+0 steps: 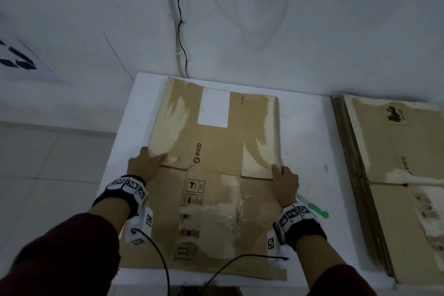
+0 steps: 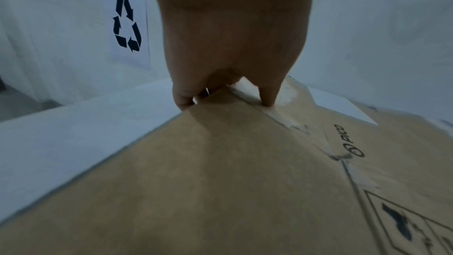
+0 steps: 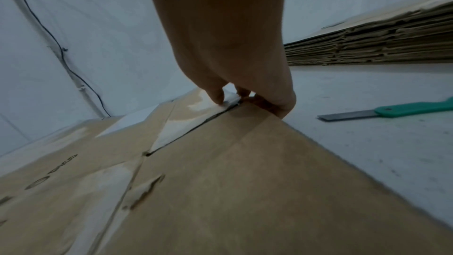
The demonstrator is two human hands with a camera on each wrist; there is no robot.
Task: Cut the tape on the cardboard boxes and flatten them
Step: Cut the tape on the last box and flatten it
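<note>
White bench (image 1: pixel 310 132) carries a flattened box (image 1: pixel 216 175) at its middle. Left hand (image 1: pixel 144 166) and right hand (image 1: pixel 284 181) each pinch a side edge. Right of it, knife (image 1: pixel 313 206), then stack (image 1: pixel 394 175) already done; stacking seems next.

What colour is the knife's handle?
Green; the knife shows best in the right wrist view, lying on the table.

Flattened box (image 1: pixel 211 175) on table (image 1: pixel 310 142); both hands grip side edges: left hand (image 1: pixel 141 166), right hand (image 1: pixel 286 181).
</note>
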